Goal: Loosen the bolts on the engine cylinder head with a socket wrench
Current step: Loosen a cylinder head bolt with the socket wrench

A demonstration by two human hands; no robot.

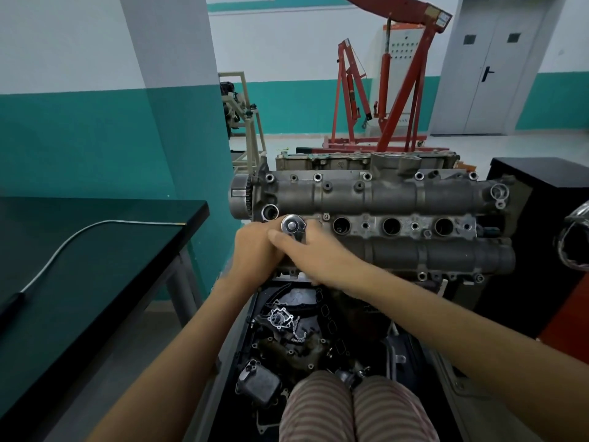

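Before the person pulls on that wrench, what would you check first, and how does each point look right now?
1. Wrench head sits over the cylinder head, at its left end: ok.
2. Socket seated on a bolt: cannot tell, hidden under the wrench head.
3. Left hand on the handle: ok.
4. Right hand on the handle too: ok.
5. Ratchet direction set to loosen: cannot tell.
6. Parts tray below, out of the handle's swing: ok.

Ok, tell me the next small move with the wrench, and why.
Probably swing the handle to break the bolt loose: the shiny steel ratchet wrench head sits over the grey metal cylinder head near its left end, and both the left hand and right hand already cover its handle.
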